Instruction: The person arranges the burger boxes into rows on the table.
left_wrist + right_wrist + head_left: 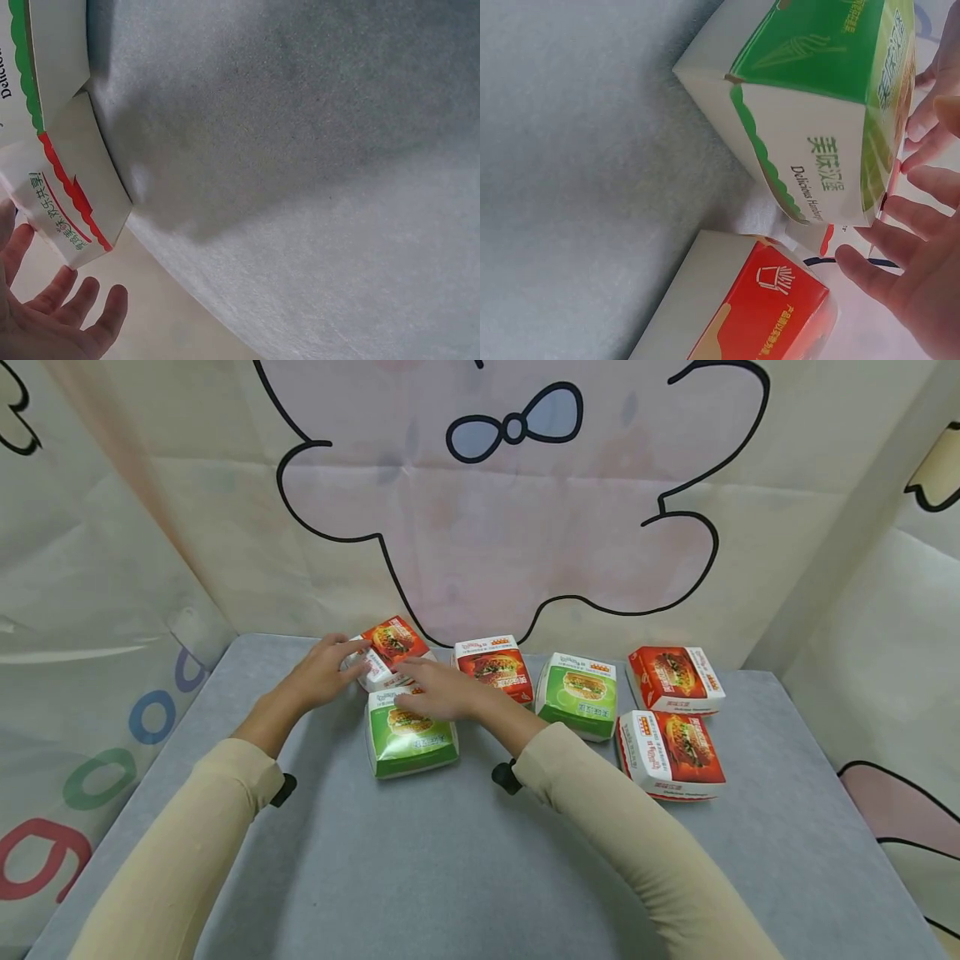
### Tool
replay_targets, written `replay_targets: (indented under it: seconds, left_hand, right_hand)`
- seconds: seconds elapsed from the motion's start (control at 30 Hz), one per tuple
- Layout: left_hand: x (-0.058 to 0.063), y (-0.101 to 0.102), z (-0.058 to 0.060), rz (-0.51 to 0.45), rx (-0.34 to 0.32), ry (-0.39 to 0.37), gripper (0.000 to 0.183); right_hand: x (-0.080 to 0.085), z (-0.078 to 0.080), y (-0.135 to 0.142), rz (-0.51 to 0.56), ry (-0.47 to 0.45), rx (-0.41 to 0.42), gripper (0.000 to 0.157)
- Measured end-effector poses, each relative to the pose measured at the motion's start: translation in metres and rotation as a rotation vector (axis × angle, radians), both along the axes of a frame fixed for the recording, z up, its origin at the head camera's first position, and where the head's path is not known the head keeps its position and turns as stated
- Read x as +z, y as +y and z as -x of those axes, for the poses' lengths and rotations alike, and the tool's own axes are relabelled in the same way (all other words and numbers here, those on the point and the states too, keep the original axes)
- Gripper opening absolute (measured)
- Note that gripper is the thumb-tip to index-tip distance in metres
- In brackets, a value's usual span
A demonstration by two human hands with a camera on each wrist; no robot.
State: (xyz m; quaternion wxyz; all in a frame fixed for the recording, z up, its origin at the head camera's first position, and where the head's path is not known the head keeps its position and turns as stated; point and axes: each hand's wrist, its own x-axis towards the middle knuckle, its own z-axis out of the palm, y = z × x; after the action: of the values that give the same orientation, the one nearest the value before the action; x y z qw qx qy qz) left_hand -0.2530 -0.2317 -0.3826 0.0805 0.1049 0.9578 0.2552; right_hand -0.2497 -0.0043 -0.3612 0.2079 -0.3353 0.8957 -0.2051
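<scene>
Several burger boxes lie on a grey table (450, 860). My left hand (330, 668) touches the left side of a tilted red box (395, 641) at the back left, with fairly straight fingers. My right hand (438, 687) reaches over a green box (408, 742) and touches the same red box from the right. In the left wrist view, the left hand (52, 322) lies spread beside the red-trimmed box (75, 202). In the right wrist view, the right hand (922, 255) has loose, spread fingers behind the green box (817, 112).
Further right stand a red box (495, 667), a green box (581, 695) and two more red boxes (675, 678) (675, 753). A printed cloth backdrop (487, 527) rises behind the table and along both sides. Bare grey table lies in front of the boxes.
</scene>
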Motion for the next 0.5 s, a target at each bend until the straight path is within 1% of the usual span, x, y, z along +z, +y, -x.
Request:
replay_targets:
  seconds: [0.13, 0.5]
  left_hand:
    - [0.0010, -0.0001, -0.0007, -0.008, -0.002, 0.009, 0.048]
    - [-0.0012, 0.0002, 0.0008, -0.041, 0.034, 0.035, 0.051]
  right_hand:
    - [-0.0011, 0.0010, -0.0016, -0.014, -0.006, -0.011, 0.061]
    - [-0.0033, 0.0039, 0.0031, -0.013, -0.029, -0.015, 0.062]
